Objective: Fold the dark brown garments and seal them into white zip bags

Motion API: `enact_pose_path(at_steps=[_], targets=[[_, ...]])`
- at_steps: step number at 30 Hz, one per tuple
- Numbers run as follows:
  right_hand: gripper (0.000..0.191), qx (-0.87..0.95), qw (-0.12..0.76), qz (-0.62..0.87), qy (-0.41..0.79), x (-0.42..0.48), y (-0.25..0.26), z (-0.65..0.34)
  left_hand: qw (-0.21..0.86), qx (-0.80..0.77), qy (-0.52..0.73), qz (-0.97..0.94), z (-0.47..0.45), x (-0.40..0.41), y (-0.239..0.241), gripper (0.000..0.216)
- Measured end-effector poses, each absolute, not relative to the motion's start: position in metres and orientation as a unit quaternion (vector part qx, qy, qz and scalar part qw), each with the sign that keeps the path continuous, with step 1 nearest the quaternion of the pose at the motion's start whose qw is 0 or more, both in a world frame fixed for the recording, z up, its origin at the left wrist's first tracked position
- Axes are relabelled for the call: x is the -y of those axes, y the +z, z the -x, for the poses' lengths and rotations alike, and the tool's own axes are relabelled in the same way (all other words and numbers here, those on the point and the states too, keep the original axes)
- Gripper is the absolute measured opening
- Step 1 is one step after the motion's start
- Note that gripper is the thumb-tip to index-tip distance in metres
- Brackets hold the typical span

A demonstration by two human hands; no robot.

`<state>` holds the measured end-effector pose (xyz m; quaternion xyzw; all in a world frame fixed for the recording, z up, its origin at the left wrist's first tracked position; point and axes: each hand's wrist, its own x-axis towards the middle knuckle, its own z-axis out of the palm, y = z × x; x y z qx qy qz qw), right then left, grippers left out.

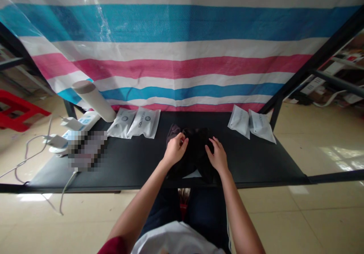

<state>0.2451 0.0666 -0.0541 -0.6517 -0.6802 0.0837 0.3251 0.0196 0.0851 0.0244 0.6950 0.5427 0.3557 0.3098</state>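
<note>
A crumpled black cloth item (196, 144), perhaps a garment, lies at the near middle of the black table. On its left side, my left hand (174, 150) has its fingers curled with thumb and fingertips close together, pinching the fabric. A dark purplish-grey bunch of cloth (173, 131) shows just beyond those fingers. My right hand (217, 156) rests against the cloth's right side, fingers apart and slightly bent. Part of a pale flat piece (192, 174) shows under the cloth near the table's front edge.
Two white printed pouches (145, 122) lie at back left and two more pouches (239, 121) at back right. At left are a white bottle (95, 102), a power strip (82, 130) with plugged chargers, and a blurred-out device (88, 151) on a cable. A striped sheet (176, 49) hangs behind.
</note>
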Motion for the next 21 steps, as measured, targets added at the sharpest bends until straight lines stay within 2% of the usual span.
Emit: enact_pose_path(at_steps=[4,12,21], targets=[[0.048,0.69,0.317,0.647,0.069,-0.067,-0.058,-0.246,0.233,-0.587,0.292,-0.718,-0.041,-0.09,0.001,0.013],[0.048,0.703,0.306,0.64,0.055,-0.068,-0.061,-0.246,0.184,-0.552,0.234,-0.779,-0.044,-0.08,-0.008,0.016],[0.047,0.703,0.299,0.642,0.058,-0.067,-0.059,-0.244,0.188,-0.456,0.305,-0.815,0.0,-0.059,0.014,0.022]])
